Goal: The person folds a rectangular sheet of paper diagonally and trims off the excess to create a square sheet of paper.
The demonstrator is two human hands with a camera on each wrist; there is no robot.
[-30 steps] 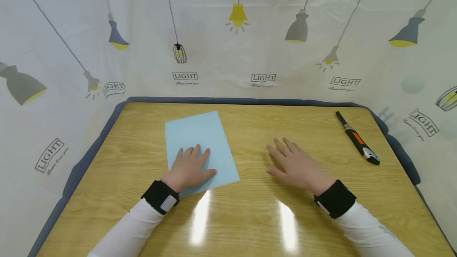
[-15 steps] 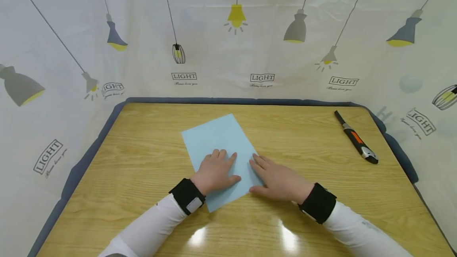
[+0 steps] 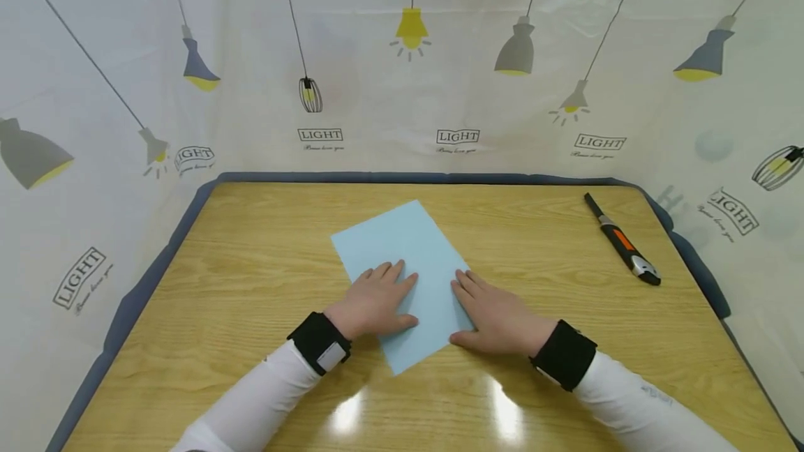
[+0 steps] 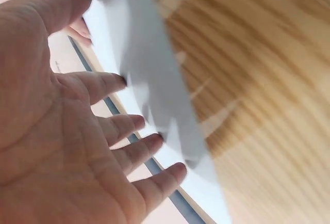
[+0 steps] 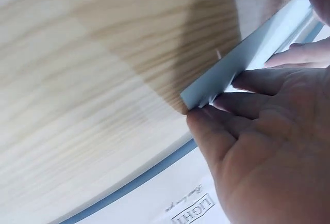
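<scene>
A light blue sheet of paper [image 3: 402, 236] lies slanted near the middle of the wooden table. My left hand [image 3: 377, 302] rests on its left part with fingers spread, and the left wrist view shows those fingertips touching the paper [image 4: 149, 53]. On the sheet's right edge lies my right hand [image 3: 499, 316], its fingers straight and over that edge, the thumb near the lower right corner. In the right wrist view the fingertips of the right hand [image 5: 278, 126] meet the edge of the paper [image 5: 221, 74].
A black lighter-like tool [image 3: 624, 246] with an orange panel and silver end lies at the table's right side. Dark blue padding [image 3: 408, 178] lines the table edge [image 3: 264, 194]. Behind stands a pale curtain [image 3: 364, 33] printed with lamps.
The left hand has slid the paper to the right, turning it slightly. The right hand has come left onto the paper's right edge; over the last half second both hands have barely moved.
</scene>
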